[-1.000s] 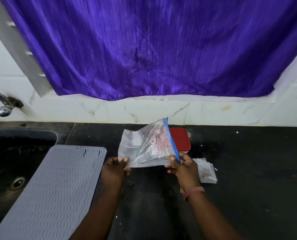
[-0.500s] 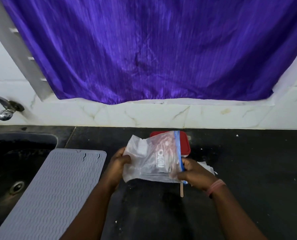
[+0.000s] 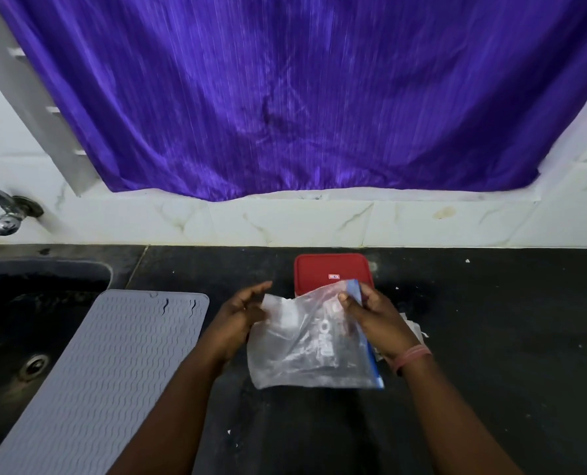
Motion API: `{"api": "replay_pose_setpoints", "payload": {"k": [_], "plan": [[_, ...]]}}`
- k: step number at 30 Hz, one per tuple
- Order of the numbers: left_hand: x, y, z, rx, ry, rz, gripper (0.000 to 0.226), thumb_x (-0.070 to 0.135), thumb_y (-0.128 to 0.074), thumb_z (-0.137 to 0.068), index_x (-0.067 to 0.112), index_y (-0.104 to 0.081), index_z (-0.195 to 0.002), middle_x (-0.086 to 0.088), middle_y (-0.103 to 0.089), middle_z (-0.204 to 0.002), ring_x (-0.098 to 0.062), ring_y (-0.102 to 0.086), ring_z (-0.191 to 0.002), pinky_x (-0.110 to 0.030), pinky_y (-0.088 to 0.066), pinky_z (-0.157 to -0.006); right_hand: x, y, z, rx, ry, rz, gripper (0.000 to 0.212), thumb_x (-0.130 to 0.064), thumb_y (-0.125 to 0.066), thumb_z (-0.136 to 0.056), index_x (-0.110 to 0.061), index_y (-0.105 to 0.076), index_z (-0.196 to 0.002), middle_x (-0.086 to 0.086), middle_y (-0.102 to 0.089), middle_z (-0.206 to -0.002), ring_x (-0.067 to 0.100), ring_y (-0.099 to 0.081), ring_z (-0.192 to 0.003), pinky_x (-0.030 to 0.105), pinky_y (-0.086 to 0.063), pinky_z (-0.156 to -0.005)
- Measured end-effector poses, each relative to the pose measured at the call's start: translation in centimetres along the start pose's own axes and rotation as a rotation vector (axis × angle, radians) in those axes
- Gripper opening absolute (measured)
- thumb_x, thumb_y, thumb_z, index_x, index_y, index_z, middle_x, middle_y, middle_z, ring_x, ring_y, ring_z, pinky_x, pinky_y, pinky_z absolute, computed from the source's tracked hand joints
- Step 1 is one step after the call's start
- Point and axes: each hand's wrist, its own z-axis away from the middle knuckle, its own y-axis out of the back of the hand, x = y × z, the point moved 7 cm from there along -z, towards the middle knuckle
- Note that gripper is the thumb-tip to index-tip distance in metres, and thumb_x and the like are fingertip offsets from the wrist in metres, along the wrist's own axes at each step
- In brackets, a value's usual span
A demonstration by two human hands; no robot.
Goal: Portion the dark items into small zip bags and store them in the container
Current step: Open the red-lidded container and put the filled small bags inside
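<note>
A large clear zip bag point(image 3: 305, 351) with a blue zip strip hangs low over the black counter point(image 3: 490, 337), its zip edge turned to the right. Something dark shows blurred inside it. My right hand point(image 3: 377, 320) pinches the bag at the top of the zip edge. My left hand point(image 3: 240, 313) holds the bag's upper left corner, fingers only loosely curled. Just behind the bag stands a container with a red lid point(image 3: 333, 269), lid on. A few small clear bags point(image 3: 413, 327) lie on the counter, mostly hidden behind my right hand.
A grey ribbed mat point(image 3: 107, 371) lies at the left, partly over the dark sink point(image 3: 18, 320). A metal tap point(image 3: 4, 217) sticks out at the far left. A purple curtain point(image 3: 285, 97) hangs above the white tiled wall.
The bag has come down and towards me, uncovering the red lid. My right hand slid up the zip edge to its top end. My left hand's grip loosened.
</note>
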Motion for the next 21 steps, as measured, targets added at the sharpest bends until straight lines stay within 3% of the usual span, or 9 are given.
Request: {"api": "replay_pose_setpoints", "payload": {"k": [2,4,7,11,16,18,20,21], "plan": [[0.3,-0.6,0.4,-0.013,-0.013,0.007,0.027,0.028,-0.06,-0.1,0.041,-0.07,-0.121,0.015,-0.07,-0.121,-0.005,-0.065,-0.111,-0.032,-0.056,-0.092,-0.5,-0.5,0.0,0.046,0.059,0.019,0.03,-0.044,-0.063,-0.093,-0.015,-0.066,-0.101,-0.001,-0.072,-0.091,0.017,-0.068,-0.086,0.037,-0.054,-0.083],[0.5,-0.6,0.4,0.026,-0.047,-0.047,0.022,0.039,-0.059,-0.098,0.038,-0.074,-0.113,0.017,-0.074,-0.11,-0.002,-0.069,-0.102,-0.027,-0.057,-0.085,-0.8,-1.1,0.1,0.096,0.075,0.02,0.043,-0.048,-0.06,-0.094,-0.007,-0.054,-0.082,0.003,-0.052,-0.07,0.016,-0.051,-0.066,0.034,-0.045,-0.066],[0.3,-0.4,0.1,0.078,-0.062,-0.089,0.015,0.028,-0.066,-0.096,0.028,-0.079,-0.103,0.009,-0.078,-0.1,-0.011,-0.073,-0.095,-0.032,-0.059,-0.085,-0.8,-1.1,0.2,0.175,0.062,-0.001,0.054,-0.049,-0.053,-0.097,-0.003,-0.041,-0.072,0.011,-0.041,-0.061,0.018,-0.043,-0.056,0.033,-0.041,-0.056],[-0.7,1.0,0.2,0.246,0.027,-0.018,0.012,0.025,-0.072,-0.091,0.017,-0.08,-0.092,0.0,-0.079,-0.085,-0.02,-0.076,-0.084,-0.03,-0.058,-0.072,-0.1,0.0,0.0,0.27,0.046,-0.035,0.047,-0.043,-0.056,-0.098,-0.008,-0.052,-0.066,0.01,-0.047,-0.055,0.018,-0.043,-0.05,0.029,-0.039,-0.051],[-0.5,2.1,0.2,0.5,0.0,-0.176,0.056,0.054,-0.064,-0.09,0.001,-0.07,-0.073,-0.011,-0.066,-0.062,-0.02,-0.061,-0.06,-0.036,-0.05,-0.068,0.3,-0.4,0.2,0.29,0.042,-0.077,0.046,-0.043,-0.057,-0.098,-0.009,-0.054,-0.067,0.012,-0.049,-0.054,0.019,-0.044,-0.047,0.029,-0.039,-0.048],[0.0,2.6,0.5,0.607,-0.055,-0.262,0.065,0.062,-0.055,-0.092,0.003,-0.064,-0.064,-0.007,-0.058,-0.056,-0.017,-0.054,-0.056,-0.035,-0.046,-0.068,0.0,-0.7,0.3,0.3,0.049,-0.081,0.043,-0.042,-0.058,-0.097,-0.013,-0.053,-0.067,0.011,-0.045,-0.055,0.019,-0.042,-0.048,0.028,-0.038,-0.047],[-1.1,2.6,-0.2,0.502,0.012,-0.232,0.078,0.08,-0.04,-0.087,0.011,-0.07,-0.07,-0.005,-0.07,-0.068,-0.021,-0.067,-0.068,-0.039,-0.054,-0.076,-0.2,0.1,0.1,0.389,0.076,-0.064,0.046,-0.043,-0.058,-0.097,-0.011,-0.048,-0.065,0.008,-0.04,-0.056,0.016,-0.038,-0.052,0.029,-0.035,-0.049],[-2.4,2.0,-0.8,0.328,0.119,-0.086,0.085,0.088,-0.035,-0.082,0.014,-0.076,-0.084,-0.008,-0.076,-0.085,-0.028,-0.072,-0.082,-0.045,-0.055,-0.085,-0.3,0.7,0.1,0.448,0.088,-0.06,0.05,-0.044,-0.057,-0.097,-0.007,-0.046,-0.065,0.007,-0.039,-0.057,0.015,-0.037,-0.054,0.029,-0.034,-0.05]]}}
